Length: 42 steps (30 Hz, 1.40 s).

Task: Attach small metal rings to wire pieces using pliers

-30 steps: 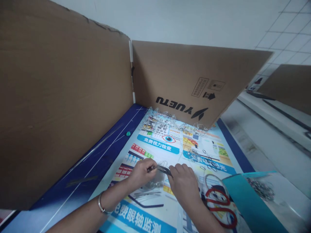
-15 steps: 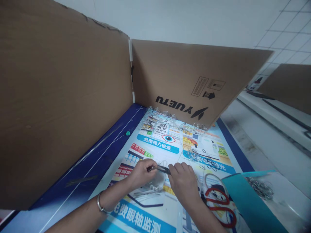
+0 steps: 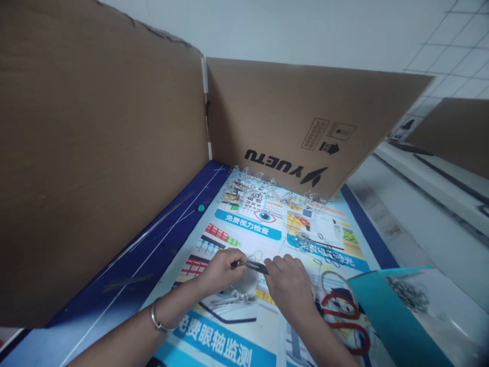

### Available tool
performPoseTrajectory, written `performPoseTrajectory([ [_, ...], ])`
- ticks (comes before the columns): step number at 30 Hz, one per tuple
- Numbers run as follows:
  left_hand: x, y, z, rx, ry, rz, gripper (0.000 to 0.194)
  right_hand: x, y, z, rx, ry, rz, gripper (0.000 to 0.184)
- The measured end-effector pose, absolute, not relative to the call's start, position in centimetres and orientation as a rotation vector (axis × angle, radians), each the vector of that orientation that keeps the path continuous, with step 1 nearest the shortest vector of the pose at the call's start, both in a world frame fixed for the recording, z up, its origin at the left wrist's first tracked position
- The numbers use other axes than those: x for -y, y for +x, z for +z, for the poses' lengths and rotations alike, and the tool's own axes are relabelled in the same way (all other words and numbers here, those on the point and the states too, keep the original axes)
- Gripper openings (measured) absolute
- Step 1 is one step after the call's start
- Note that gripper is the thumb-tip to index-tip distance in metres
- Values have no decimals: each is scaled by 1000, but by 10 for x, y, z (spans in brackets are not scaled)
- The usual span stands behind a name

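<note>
My right hand [image 3: 288, 285] is closed around dark metal pliers [image 3: 256, 266], whose jaws point left; the handles are hidden in the fist. My left hand [image 3: 223, 270] pinches at the jaw tips, holding a small piece of thin wire I cannot make out fully. A fine wire loop [image 3: 257, 254] rises just behind the jaws. Beneath the hands lie a round clear dish [image 3: 248, 283] and several silvery wire pieces [image 3: 233, 299]. Red looped handles [image 3: 346, 322], like those of scissors, rest beside my right forearm.
Cardboard panels stand at the left [image 3: 99, 153] and back [image 3: 282, 112]. Clear wire-like pieces [image 3: 260, 188] line the back panel's foot, and small wire loops [image 3: 324, 252] lie nearer. A teal-edged tray [image 3: 397, 311] at the right holds a metal pile [image 3: 410, 293]. A printed sheet [image 3: 244, 234] covers the table.
Both hands keep the same grip, with the pliers barely shifted. The view has tilted very slightly; nothing is picked up or put down.
</note>
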State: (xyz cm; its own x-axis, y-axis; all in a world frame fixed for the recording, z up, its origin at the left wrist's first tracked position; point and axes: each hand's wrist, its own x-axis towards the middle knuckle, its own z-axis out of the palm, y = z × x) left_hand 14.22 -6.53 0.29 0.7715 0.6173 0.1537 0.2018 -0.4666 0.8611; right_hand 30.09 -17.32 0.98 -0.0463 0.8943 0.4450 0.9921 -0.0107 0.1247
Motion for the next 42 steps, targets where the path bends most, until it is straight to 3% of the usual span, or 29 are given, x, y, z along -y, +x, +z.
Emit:
performPoseTrajectory([
  [21, 63, 141, 2, -585, 2044, 499, 11, 176, 299, 9, 2041, -2025, -486, 9],
  [42, 57, 141, -3, -524, 1991, 332, 11, 171, 307, 4, 2147, -1851, -575, 7],
])
